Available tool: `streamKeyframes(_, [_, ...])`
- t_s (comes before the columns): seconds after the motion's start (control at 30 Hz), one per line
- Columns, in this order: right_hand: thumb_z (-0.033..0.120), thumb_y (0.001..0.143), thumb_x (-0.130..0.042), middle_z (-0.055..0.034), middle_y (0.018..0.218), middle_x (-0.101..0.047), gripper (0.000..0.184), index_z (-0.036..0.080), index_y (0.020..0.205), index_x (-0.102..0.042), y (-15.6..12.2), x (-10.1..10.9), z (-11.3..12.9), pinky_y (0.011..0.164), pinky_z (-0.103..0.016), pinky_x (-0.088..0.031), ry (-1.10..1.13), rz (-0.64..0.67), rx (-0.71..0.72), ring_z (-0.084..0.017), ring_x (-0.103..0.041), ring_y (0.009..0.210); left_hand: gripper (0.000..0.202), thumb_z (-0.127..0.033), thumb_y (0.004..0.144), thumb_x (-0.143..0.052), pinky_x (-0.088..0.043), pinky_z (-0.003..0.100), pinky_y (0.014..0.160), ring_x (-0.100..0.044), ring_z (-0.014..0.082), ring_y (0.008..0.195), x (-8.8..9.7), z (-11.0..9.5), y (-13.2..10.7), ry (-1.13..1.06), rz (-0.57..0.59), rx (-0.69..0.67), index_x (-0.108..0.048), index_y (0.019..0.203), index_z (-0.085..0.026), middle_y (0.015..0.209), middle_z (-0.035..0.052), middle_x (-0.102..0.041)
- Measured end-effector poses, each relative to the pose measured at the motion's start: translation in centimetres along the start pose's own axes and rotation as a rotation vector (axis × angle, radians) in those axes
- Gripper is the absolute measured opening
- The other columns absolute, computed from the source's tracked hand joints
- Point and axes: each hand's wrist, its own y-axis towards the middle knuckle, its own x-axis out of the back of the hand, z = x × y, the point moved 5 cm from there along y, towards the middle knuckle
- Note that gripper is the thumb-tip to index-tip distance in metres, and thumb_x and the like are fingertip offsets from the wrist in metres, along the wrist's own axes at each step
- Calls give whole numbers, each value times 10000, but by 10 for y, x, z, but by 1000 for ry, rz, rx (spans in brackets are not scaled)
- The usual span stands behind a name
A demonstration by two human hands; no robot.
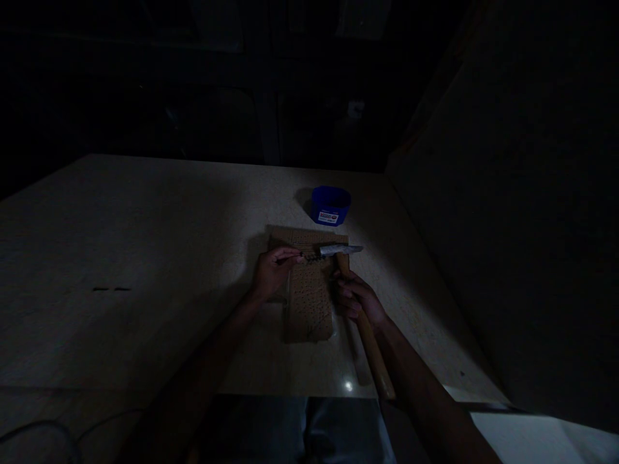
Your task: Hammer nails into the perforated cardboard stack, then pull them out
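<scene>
A small wooden board (309,293) with rows of tiny dark dots lies on the pale table (145,245). My right hand (358,298) is closed round the wooden handle of a hammer (341,251). The hammer's metal head rests over the board's far end. My left hand (273,270) pinches something thin and small, perhaps a nail, at the board's top left, just beside the hammer head. What it holds is too small to name surely.
A blue plastic tub (331,205) with a label stands just beyond the board. A tall panel (507,225) leans along the table's right side. The room is dark; only the area round the board is lit. Two short dark marks (111,289) lie at left.
</scene>
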Motion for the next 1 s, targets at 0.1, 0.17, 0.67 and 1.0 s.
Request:
streamKeyframes(0.1, [205,793,-744,121,566,-474,272,201,1015,-586,0,2,-1,280,-123,-245,-2,-15,-7,-24,-231,337,177,-328,703,-823,-562,343,842,-730,228,870,-3,3,1,20,28,-19,-742,799,-203,877,60,-781])
streamKeyframes(0.17, [205,789,-746,120,562,-475,271,200,1008,-588,0,2,-1,280,-124,-244,-7,-16,-8,-25,-235,335,174,-321,708,-822,-562,346,854,-731,228,879,-5,4,1,25,36,-26,-743,814,-208,889,58,-784])
streamKeyframes(0.67, [193,775,-729,121,566,-470,258,203,990,-587,0,-3,0,285,-123,-258,-5,-28,-16,-26,-253,338,298,-314,776,-799,-527,340,929,-733,243,967,-10,14,1,68,86,-3,-738,1061,-252,964,49,-787])
streamKeyframes(1.0, [210,773,-742,124,559,-472,277,201,998,-582,0,0,-1,288,-123,-250,-27,-50,-13,-23,-239,337,107,-283,820,-748,-533,349,930,-711,232,946,-10,2,-1,248,97,-187,-804,910,-274,960,40,-785])
